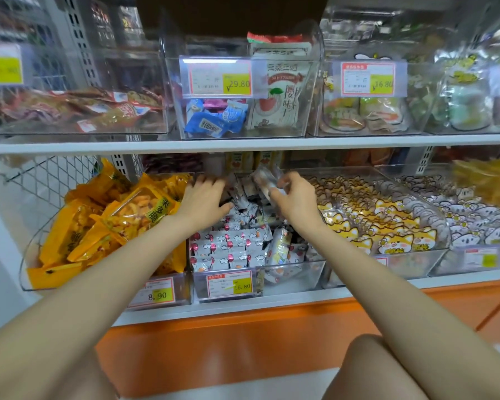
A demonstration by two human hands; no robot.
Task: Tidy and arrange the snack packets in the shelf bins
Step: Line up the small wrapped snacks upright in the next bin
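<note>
Both arms reach into the clear middle bin (289, 274) on the lower shelf. The bin holds several small white snack packets (231, 241) with red marks, neatly stacked at the front and jumbled further back. My left hand (204, 197) lies palm down on the jumbled packets at the back left, fingers spread. My right hand (296, 197) pinches a small pale packet (264, 180) and holds it above the pile at the back of the bin.
A bin of yellow snack bags (119, 223) stands to the left, a bin of fox-print packets (373, 223) to the right. The upper shelf (243, 142) hangs close above with more clear bins and price tags. An orange cabinet front (243, 336) lies below.
</note>
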